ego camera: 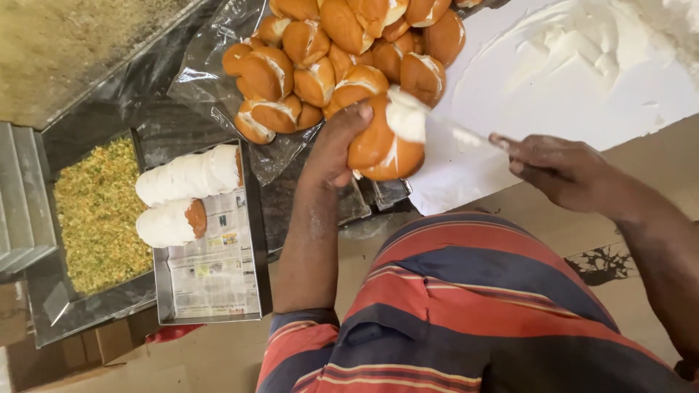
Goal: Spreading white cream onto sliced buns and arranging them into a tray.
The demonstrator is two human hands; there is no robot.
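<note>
My left hand (333, 145) grips a round golden bun (378, 149), split and held up over the table edge. My right hand (557, 171) holds a flat knife (451, 129) whose blade, loaded with white cream, lies against the bun's top. A pile of several split buns (335, 58) with cream in their cuts rests on clear plastic just beyond the held bun. To the right spreads a mass of white cream (575, 69) on a white sheet.
A metal tray (211, 280) lined with newspaper holds two rows of cream-coated buns (188, 191). Left of it a tray of green-yellow crumbs (95, 211) sits on black plastic. Cardboard covers the floor below. My striped shirt fills the lower middle.
</note>
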